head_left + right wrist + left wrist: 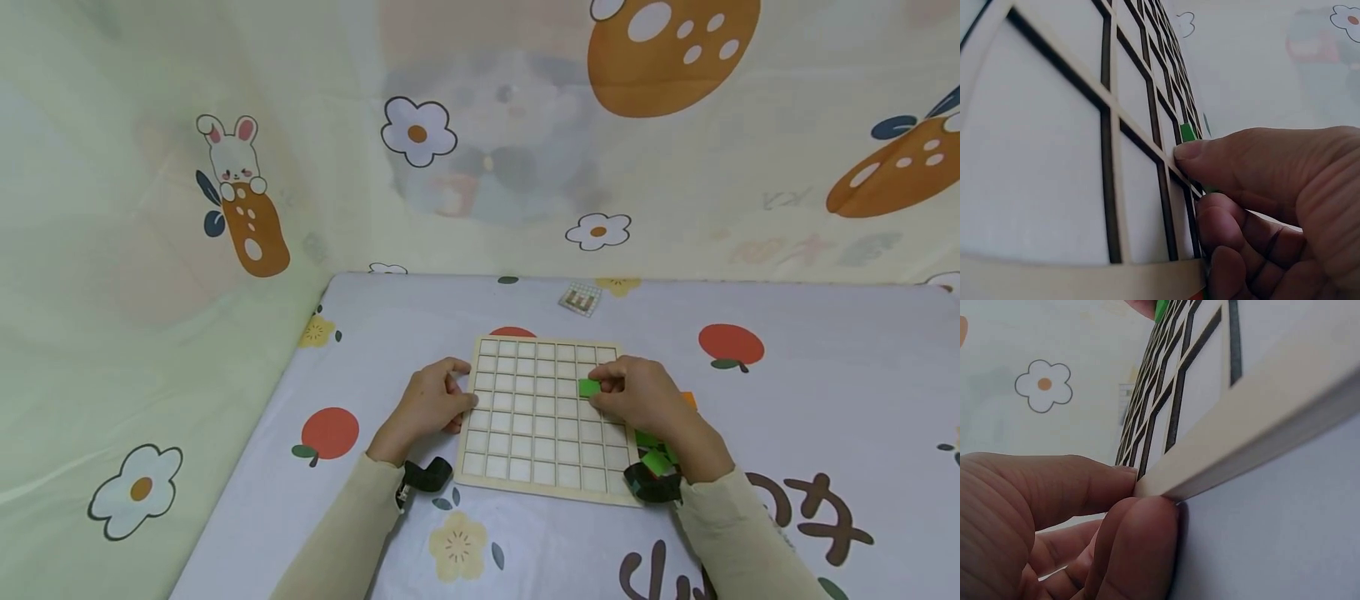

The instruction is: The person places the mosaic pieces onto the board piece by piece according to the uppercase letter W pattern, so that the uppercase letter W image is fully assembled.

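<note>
A pale wooden grid board (525, 490) with rows of square white cells lies flat on the table. At its left edge my left hand (431, 400) pinches the wooden rim, which the left wrist view shows between thumb and fingers (1141, 544). Over the right part of the grid, my right hand (641, 392) holds a green square tile (588, 388) between thumb and fingertips. The right wrist view shows part of that green tile (1187, 132) beyond the thumb. Whether the tile sits fully in a cell is hidden by the fingers.
Several loose green tiles (657, 462) lie right of the board, partly under my right wrist. An orange tile (688, 401) shows behind that hand. A small patterned card (580, 298) lies beyond the board's far edge. A printed curtain (480, 242) borders the table's back.
</note>
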Demonstrator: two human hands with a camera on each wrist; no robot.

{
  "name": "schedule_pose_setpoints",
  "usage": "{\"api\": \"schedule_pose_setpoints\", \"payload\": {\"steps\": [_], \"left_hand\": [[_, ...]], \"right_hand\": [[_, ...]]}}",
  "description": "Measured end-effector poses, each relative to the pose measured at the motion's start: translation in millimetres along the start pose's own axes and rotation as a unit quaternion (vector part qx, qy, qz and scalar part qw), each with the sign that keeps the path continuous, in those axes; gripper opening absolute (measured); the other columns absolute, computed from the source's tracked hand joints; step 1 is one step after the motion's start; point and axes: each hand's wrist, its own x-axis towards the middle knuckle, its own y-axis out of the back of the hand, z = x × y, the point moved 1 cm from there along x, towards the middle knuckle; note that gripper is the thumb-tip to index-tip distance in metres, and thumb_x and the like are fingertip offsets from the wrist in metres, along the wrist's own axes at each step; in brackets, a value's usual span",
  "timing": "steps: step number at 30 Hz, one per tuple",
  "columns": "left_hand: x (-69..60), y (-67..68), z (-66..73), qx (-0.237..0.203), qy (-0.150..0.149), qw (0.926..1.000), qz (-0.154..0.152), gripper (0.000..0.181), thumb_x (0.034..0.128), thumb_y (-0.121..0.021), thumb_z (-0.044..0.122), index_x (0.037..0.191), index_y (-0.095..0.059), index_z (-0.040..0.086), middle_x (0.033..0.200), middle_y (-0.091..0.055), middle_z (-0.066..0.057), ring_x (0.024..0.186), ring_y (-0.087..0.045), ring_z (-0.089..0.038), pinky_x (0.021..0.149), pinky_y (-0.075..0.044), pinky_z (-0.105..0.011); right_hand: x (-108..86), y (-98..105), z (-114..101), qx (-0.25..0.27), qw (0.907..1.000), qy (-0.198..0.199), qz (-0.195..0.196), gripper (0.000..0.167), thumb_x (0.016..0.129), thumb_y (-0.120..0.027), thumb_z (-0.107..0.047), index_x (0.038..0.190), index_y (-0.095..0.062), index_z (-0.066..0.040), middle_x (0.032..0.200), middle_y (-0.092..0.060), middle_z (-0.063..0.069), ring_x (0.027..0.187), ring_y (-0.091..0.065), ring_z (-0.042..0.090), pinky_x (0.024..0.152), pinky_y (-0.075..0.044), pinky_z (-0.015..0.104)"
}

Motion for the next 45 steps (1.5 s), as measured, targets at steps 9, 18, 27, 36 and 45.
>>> {"api": "schedule_pose_setpoints", "payload": {"steps": [9,18,27,36,45], "left_hand": [[1.3,-0.8,0.3,-0.003,-0.006,1.0000,-0.004,0.045,0.0879,-0.071,0.006,0.130,-0.056,0.003,0.078,-0.059,-0.010,0.050,-0.061,-0.015,0.048,-0.057,-0.031],[2.0,-1.2,-0.2,0.005,0.001,1.0000,-0.003,0.045,0.0880,-0.071,0.008,0.130,-0.056,0.005,0.078,-0.060,-0.010,0.051,-0.061,-0.016,0.048,-0.057,-0.031],[1.7,-2.7,-0.4,0.002,0.000,1.0000,-0.007,0.045,0.0879,-0.071,0.009,0.130,-0.056,0.005,0.077,-0.060,-0.010,0.050,-0.061,-0.016,0.048,-0.057,-0.031],[1.0,-3.2,-1.9,0.009,0.002,1.0000,-0.002,0.045,0.0877,-0.072,0.009,0.129,-0.057,0.006,0.077,-0.059,-0.010,0.051,-0.061,-0.017,0.048,-0.056,-0.030],[1.7,-1.1,-3.6,0.007,0.004,1.0000,0.000,0.045,0.0878,-0.073,0.009,0.130,-0.057,0.007,0.078,-0.058,-0.010,0.052,-0.061,-0.018,0.048,-0.056,-0.030]], "right_hand": [[0.0,0.5,1.5,-0.012,0.9999,0.011,0.003,0.028,0.083,-0.075,-0.010,0.109,-0.073,0.000,0.084,-0.059,0.001,0.078,-0.053,0.019,0.070,-0.046,0.033],[-0.2,0.5,1.1,-0.013,0.9999,0.008,0.000,0.029,0.083,-0.075,-0.011,0.111,-0.072,0.000,0.084,-0.059,0.001,0.078,-0.053,0.018,0.070,-0.046,0.033],[-1.7,0.1,0.9,-0.019,0.9998,0.002,0.001,0.030,0.084,-0.075,-0.011,0.112,-0.072,0.000,0.082,-0.058,0.001,0.076,-0.051,0.018,0.068,-0.044,0.032],[-2.6,1.0,-2.7,-0.030,0.9995,0.011,0.002,0.034,0.082,-0.075,-0.009,0.113,-0.071,0.002,0.081,-0.057,0.001,0.076,-0.051,0.018,0.067,-0.043,0.032],[-6.5,7.0,-6.0,-0.007,1.0000,0.002,-0.002,0.047,0.082,-0.078,-0.014,0.126,-0.066,-0.001,0.097,-0.064,0.006,0.089,-0.057,0.022,0.076,-0.049,0.036]]}}
